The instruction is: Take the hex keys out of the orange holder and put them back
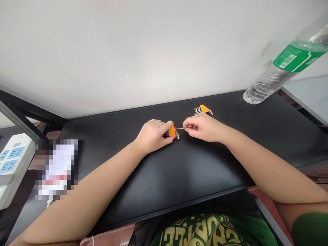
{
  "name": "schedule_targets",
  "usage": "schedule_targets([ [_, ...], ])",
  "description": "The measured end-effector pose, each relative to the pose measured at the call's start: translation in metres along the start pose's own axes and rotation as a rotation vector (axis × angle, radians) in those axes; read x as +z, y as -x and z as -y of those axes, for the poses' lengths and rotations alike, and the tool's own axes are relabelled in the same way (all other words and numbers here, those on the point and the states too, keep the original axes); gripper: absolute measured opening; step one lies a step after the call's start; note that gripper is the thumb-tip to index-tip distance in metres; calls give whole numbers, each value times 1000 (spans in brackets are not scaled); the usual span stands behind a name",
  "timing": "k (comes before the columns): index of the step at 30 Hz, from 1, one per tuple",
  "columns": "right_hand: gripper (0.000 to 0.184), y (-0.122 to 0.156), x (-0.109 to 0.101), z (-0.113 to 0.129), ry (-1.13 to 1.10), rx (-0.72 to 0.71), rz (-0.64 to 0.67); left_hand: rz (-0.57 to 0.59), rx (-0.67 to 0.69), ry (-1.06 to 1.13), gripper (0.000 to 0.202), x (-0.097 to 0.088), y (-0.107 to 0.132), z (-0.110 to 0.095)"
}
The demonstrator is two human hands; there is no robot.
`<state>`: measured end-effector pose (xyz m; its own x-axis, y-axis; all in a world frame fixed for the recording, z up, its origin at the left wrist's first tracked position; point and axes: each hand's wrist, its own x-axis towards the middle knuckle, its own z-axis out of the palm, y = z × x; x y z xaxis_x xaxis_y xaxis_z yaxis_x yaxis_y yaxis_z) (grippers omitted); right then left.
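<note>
My left hand (pixel 153 135) is closed around an orange holder (pixel 172 130) with several metal hex keys, their short bent ends sticking out on the right. Fingers pinched, my right hand (pixel 201 127) grips one end of a thin hex key (pixel 179 128). That key spans the small gap between the hands, its left end at the orange holder; whether it is inside a slot I cannot tell. Just behind my right hand, a second orange hex key set (pixel 204 109) lies on the black table (pixel 164 181).
A water bottle with a green label (pixel 289 56) stands at the back right. At the left are a blurred-out phone-like object (pixel 57 167) with a cable and a white power strip (pixel 15 157). A pale wall (pixel 143 51) borders the table's far edge.
</note>
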<state>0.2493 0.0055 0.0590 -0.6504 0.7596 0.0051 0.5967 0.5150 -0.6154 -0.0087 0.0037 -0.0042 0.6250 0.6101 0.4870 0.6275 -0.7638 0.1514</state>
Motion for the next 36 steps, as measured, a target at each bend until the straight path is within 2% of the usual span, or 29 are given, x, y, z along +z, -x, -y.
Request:
schedule_targets([
  [14,8,1,-1,1,-38,6,-5,-7,6,-6,25,1,1,1],
  [20,9,0,1,-4,-339,233,105,9,25,36,26,1,1,2],
  [24,26,-2,7,-6,-527,306,167,4,20,69,26,-1,0,1],
  [28,50,-3,11,-4,-568,253,201,11,7,85,23,-3,-2,-2],
  [34,45,-2,5,-1,-507,236,228,7,52,87,21,-2,-2,-2],
  [36,41,-2,3,-2,-549,266,256,19,78,91,21,-2,-1,-2],
])
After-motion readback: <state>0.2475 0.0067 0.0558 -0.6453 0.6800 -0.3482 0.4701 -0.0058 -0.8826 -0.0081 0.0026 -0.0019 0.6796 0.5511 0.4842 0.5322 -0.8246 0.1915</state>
